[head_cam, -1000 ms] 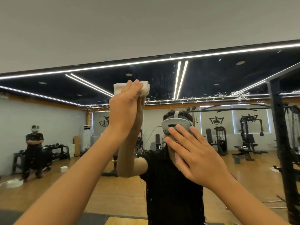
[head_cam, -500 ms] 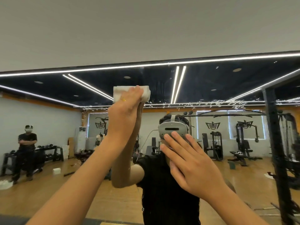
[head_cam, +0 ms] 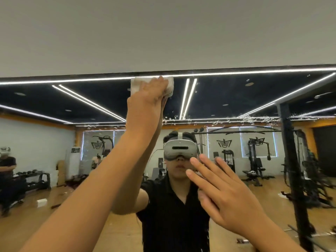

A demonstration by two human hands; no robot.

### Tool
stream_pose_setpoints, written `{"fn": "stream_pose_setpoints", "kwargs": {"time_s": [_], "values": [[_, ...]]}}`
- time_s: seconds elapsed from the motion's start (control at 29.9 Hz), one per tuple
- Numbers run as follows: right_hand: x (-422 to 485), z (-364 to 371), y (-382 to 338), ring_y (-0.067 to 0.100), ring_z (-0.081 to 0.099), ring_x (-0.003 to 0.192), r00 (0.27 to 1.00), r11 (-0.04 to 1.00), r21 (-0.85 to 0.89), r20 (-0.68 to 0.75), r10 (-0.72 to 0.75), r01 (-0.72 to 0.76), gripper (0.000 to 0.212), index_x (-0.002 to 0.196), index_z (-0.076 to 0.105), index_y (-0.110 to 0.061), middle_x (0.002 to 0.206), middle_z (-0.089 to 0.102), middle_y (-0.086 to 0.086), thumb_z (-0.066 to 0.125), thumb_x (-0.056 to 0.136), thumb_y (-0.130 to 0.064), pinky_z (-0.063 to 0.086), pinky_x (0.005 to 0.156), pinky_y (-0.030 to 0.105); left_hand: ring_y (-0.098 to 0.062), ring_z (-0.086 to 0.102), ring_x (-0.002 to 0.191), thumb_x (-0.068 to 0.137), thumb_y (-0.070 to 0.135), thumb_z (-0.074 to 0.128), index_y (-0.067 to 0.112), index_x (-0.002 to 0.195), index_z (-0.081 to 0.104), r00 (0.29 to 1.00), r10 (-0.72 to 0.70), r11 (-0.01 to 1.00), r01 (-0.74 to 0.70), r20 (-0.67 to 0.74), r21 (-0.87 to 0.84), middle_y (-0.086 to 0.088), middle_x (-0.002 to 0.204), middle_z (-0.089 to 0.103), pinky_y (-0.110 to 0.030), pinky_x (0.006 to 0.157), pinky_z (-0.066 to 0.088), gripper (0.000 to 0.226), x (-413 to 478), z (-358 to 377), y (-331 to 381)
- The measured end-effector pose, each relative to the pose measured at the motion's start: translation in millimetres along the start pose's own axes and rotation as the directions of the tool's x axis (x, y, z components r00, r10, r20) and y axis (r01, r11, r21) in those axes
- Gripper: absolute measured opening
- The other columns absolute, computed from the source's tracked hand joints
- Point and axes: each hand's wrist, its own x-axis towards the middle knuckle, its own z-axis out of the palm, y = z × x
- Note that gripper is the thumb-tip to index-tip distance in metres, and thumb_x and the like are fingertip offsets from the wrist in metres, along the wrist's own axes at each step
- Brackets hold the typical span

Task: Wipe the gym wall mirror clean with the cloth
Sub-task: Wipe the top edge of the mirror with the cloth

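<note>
Wall mirror: upright, its dark top edge meets the pale wall above. Folded white cloth sits flat on the glass right at the top edge. Left hand holds it there, fingers over its front. Right hand is lower, fingers straight and spread, palm toward the glass; contact uncertain. Band of white specks runs across the glass, right of the left forearm. Reflected: wooden floor, small white box lying on it at left.
</note>
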Motion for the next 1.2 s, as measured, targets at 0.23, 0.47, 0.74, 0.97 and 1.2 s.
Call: {"fn": "stream_pose_setpoints", "kwargs": {"time_s": [0.23,0.47,0.74,0.97,1.2], "values": [[1.5,-1.4,-2.6,0.025,0.028,0.155,1.000,1.000,-0.012,-0.006,0.008,-0.008,0.053,0.152,0.049,-0.017,0.165,0.036,0.006,0.051,0.100,-0.028,0.023,0.126,0.049,-0.049,0.056,0.129,0.092,-0.004,0.072,0.008,0.140,0.060,0.998,0.023,0.998,-0.026,0.065,0.056,-0.019,0.140,0.062,-0.068,0.090,0.055,0.051,-44.7,3.3,-6.2],[2.1,-2.6,-2.0,0.025,0.027,0.156,1.000,1.000,-0.014,0.010,0.001,-0.001,0.052,0.153,0.047,-0.017,0.165,0.036,0.007,0.050,0.101,-0.026,0.021,0.127,0.050,-0.031,0.059,0.130,0.101,0.000,0.058,0.008,0.136,0.065,0.998,-0.052,0.997,0.054,0.039,-0.047,-0.013,0.138,0.065,-0.048,0.111,0.047,0.037,-3.0,6.7,6.2],[-0.5,-1.7,-0.2,0.023,0.023,0.157,1.000,1.000,0.015,0.020,0.005,-0.005,0.053,0.153,0.048,-0.018,0.166,0.033,0.005,0.050,0.102,-0.027,0.022,0.126,0.050,-0.023,0.065,0.094,0.103,0.010,0.055,0.014,0.097,0.070,0.997,-0.058,0.998,0.057,-0.049,-0.027,0.009,0.088,0.054,-0.033,0.082,0.054,0.017,28.3,17.4,16.4],[-9.7,-27.4,21.5,0.026,0.015,0.159,0.992,0.998,-0.007,0.106,-0.067,0.068,0.059,0.157,0.041,-0.024,0.169,0.026,0.007,0.048,0.099,-0.034,0.019,0.125,0.056,-0.021,0.066,0.113,0.107,0.018,0.054,0.015,0.132,0.067,0.992,-0.129,0.991,0.129,-0.005,-0.027,-0.007,0.123,0.072,-0.048,0.100,0.056,0.029,-32.8,10.1,41.8],[-52.4,-47.3,100.0,0.030,0.018,0.158,0.978,0.981,-0.126,0.166,-0.125,0.146,0.058,0.157,0.043,-0.024,0.169,0.026,0.010,0.043,0.102,-0.043,0.020,0.123,0.059,-0.022,0.070,0.108,0.106,0.019,0.057,0.015,0.140,0.063,0.977,-0.213,0.976,0.213,-0.002,0.051,-0.009,0.128,0.070,-0.044,0.092,0.060,0.035,-68.2,13.5,59.6]]}}
